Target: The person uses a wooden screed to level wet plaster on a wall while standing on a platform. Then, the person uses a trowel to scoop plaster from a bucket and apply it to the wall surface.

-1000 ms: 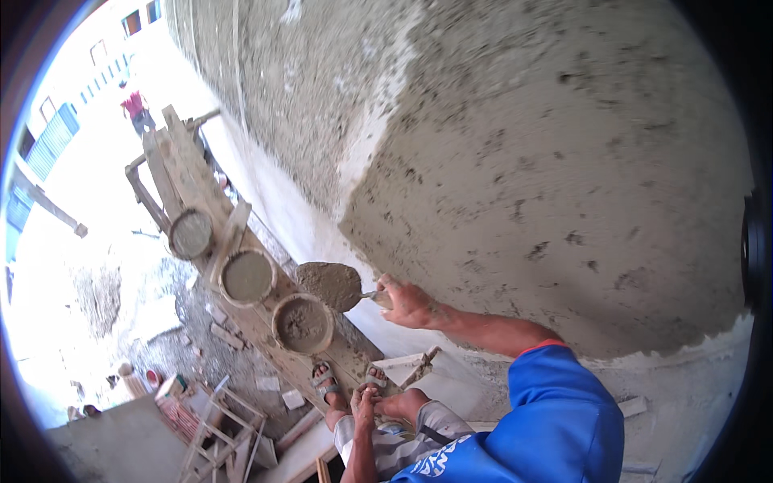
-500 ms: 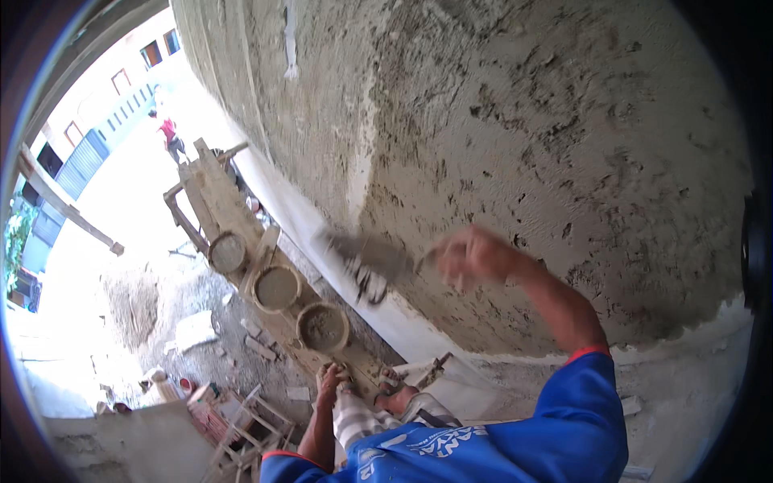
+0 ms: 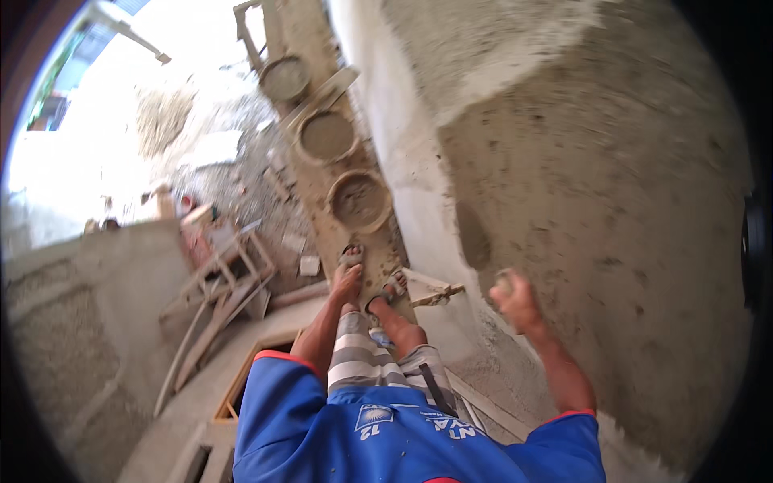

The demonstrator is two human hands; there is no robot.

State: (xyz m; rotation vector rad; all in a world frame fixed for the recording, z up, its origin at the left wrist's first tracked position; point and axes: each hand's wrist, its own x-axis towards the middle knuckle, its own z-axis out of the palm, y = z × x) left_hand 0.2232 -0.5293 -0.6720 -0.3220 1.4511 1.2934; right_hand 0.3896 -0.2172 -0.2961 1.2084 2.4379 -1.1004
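My right hand [image 3: 519, 304] is closed round the handle of a trowel, beside the plastered wall [image 3: 580, 217]. The trowel's dark grey blade [image 3: 473, 235] is up against the wall's lower part, blurred. I cannot tell whether it touches the plaster. My left hand [image 3: 347, 283] hangs low over my sandalled foot [image 3: 352, 256], its fingers too small and blurred to read. Ahead of my feet, a round basin of wet mortar [image 3: 360, 201] sits on the plank [image 3: 310, 193], with two more mortar basins [image 3: 326, 137] [image 3: 285, 78] beyond it.
I stand on the narrow plank scaffold. A loose board [image 3: 322, 97] lies across it between the far basins. To the left below are a wooden frame [image 3: 229, 282], rubble and a sand heap [image 3: 163, 117]. A wooden bracket [image 3: 435, 291] juts beside my right foot.
My view has swung down toward my feet. My right hand has come lower and nearer with the trowel, the blade now against the wall's lower part. The left hand still hangs low.
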